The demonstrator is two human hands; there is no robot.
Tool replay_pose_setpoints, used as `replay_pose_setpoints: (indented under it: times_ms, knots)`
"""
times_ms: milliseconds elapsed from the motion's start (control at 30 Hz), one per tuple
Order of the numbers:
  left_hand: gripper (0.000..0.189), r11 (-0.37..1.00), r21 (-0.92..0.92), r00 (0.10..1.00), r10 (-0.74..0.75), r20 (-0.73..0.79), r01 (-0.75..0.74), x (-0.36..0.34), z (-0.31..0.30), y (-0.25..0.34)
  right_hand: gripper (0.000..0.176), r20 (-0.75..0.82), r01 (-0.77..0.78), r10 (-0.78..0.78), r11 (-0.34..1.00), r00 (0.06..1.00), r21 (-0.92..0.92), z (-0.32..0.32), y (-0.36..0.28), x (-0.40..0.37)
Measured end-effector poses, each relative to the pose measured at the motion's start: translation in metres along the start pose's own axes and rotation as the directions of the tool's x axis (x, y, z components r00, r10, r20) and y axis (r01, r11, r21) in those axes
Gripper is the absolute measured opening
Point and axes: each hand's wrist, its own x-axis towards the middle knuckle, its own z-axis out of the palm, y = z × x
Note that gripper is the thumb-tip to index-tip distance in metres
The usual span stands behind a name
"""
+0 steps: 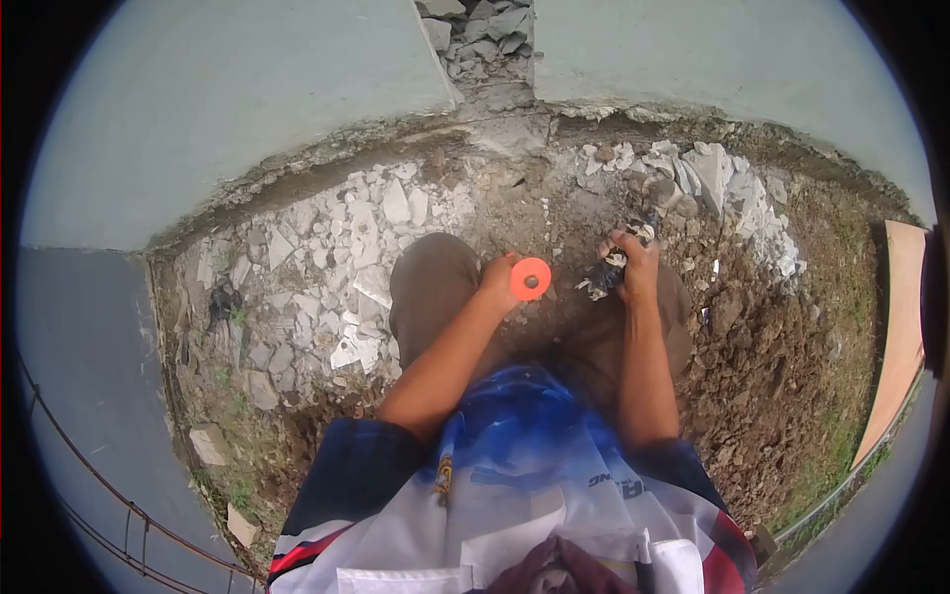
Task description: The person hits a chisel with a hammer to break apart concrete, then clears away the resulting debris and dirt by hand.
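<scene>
Between the knees, my left hand [501, 281] is closed on an orange-red disc [531, 267] with a round hole in its middle. The disc's flat face points up toward the camera. My right hand [636, 262] grips a crumpled black and whitish bundle [604, 277], which sticks out to the left of the fingers and above them. What the bundle is made of cannot be made out. The two hands are apart, with bare ground between them.
Broken white rubble [361, 233] covers the ground at left, and more pieces [712, 173] lie at upper right. Brown soil [742, 366] is at right. A pale wall [257, 89] with a stone-filled gap [485, 45] stands ahead. A board [896, 317] leans far right.
</scene>
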Motion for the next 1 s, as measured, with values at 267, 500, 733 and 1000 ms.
replay_pose_setpoints:
  times_ms: [267, 500, 733, 1000]
  knots:
    - [0.032, 0.989, -0.15, 1.0, 0.016, 0.02, -0.013, 0.012, 0.009, 0.022, 0.025, 0.366, 0.536, -0.428, 0.798, 0.826, -0.276, 0.068, -0.064, -0.1]
    - [0.041, 0.98, -0.194, 0.999, -0.034, 0.002, 0.034, 0.005, 0.014, 0.03, 0.023, 0.148, -0.07, 0.327, 0.57, 0.933, -0.818, 0.032, 0.059, -0.102]
    - [0.044, 0.954, -0.296, 0.969, 0.023, 0.247, 0.053, 0.049, -0.006, 0.025, 0.021, 0.62, 0.664, -0.28, 0.491, 0.733, -0.564, 0.084, -0.035, -0.118]
    - [0.04, 0.998, 0.021, 0.974, -0.064, 0.217, 0.061, 0.072, 0.003, 0.022, 0.01, 0.142, -0.054, 0.217, 0.704, 0.966, -0.708, 0.031, 0.056, -0.073]
